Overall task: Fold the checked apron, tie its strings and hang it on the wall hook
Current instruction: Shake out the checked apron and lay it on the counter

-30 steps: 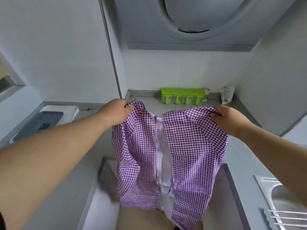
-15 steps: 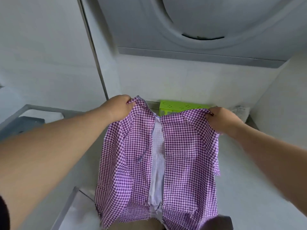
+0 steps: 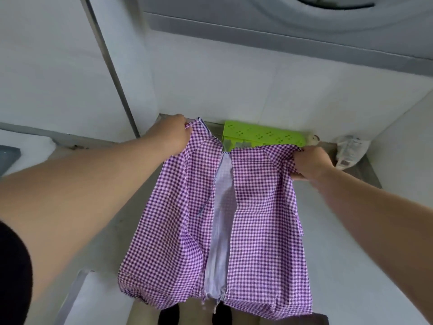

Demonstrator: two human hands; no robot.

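apron [image 3: 253, 219] now nearer green rack [image 3: 264, 134] | both hands grip top corners | no readable writing

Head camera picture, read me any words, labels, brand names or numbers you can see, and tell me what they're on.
No text can be read.
Plastic bag on the counter: a dark patch that may be print, too blurred to read.
Green rack: only hole patterns.
Checked apron: no label visible.

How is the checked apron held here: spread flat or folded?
Partly folded: both sides of the apron are turned inward, leaving a pale strip between, hands gripping its top corners.
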